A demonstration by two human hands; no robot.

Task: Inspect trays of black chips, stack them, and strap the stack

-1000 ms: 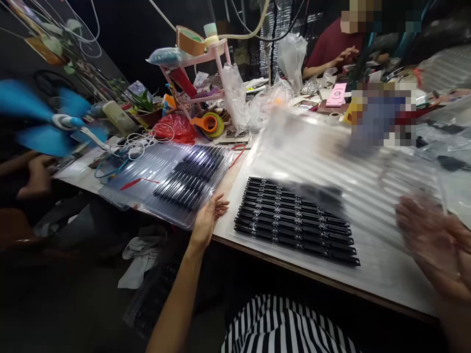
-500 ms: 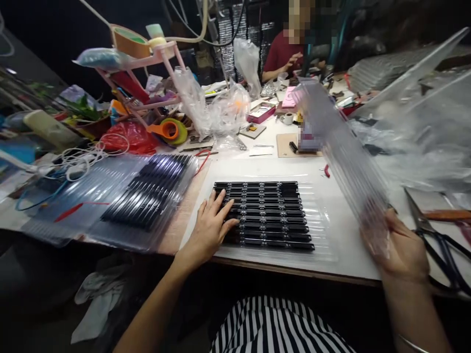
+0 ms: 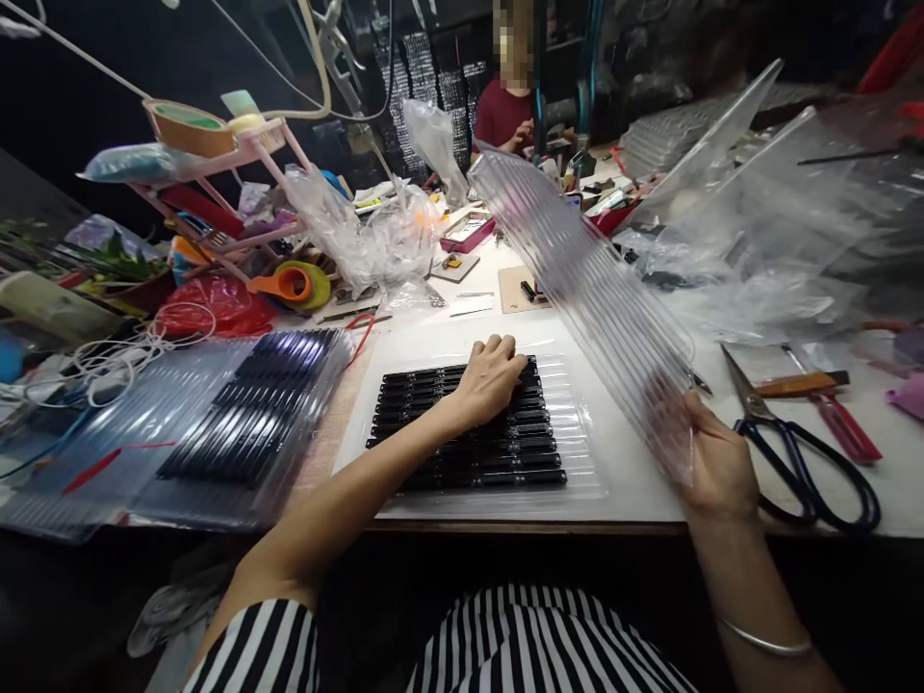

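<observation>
Rows of slim black strips lie in a clear ribbed plastic tray in front of me. My left hand rests over their upper right part, fingers bent and slightly apart; the fingertips are partly hidden. My right hand is closed on the near end of a clear ribbed plastic sheet, held tilted above the table and slanting away to the upper left. A dark pointed tip shows by the right hand's fingers; what it belongs to is unclear.
At left lie more clear ribbed trays with black strips. Large scissors and a red-handled tool lie at right. Crumpled plastic bags and a pink rack stand behind. A person sits across the table.
My left hand has slid from the left ends of the strips to their upper right, its fingers now bent. The clear sheet stays in my right hand. The view has shifted right.
</observation>
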